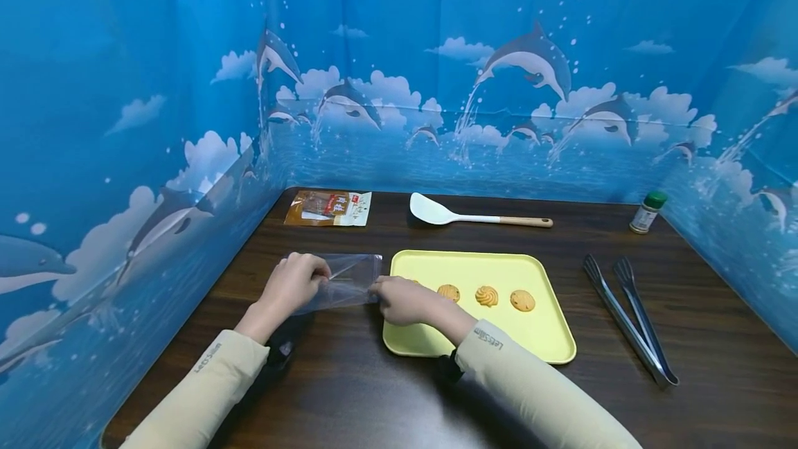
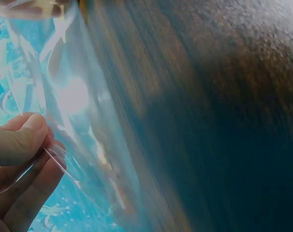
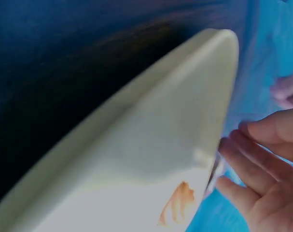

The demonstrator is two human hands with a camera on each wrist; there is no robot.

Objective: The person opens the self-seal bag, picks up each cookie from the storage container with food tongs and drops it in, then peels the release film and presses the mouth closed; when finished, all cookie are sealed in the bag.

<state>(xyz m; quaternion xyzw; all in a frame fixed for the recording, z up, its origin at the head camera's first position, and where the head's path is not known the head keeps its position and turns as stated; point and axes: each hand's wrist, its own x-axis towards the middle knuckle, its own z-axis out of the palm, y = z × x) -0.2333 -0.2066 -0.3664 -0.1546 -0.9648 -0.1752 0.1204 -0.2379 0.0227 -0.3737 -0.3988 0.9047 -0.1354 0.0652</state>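
A clear plastic bag (image 1: 349,276) is stretched between my two hands, left of the yellow tray. My left hand (image 1: 293,284) pinches the bag's left side between thumb and fingers; in the left wrist view, the thin film (image 2: 83,130) runs out from the fingertips. At the bag's right edge, my right hand (image 1: 405,300) holds it with thumb and fingertips, over the tray's left rim. Several cookies (image 1: 486,296) sit in a row on the yellow tray (image 1: 480,338). The right hand partly hides the leftmost cookie.
Behind the bag lies a brown-and-white food packet (image 1: 329,208). A white spatula (image 1: 436,211) with a wooden handle lies behind the tray. Metal tongs (image 1: 630,321) and a green-capped spice bottle (image 1: 648,212) are on the right. Dolphin-printed curtains (image 1: 399,123) border the dark table (image 1: 349,393).
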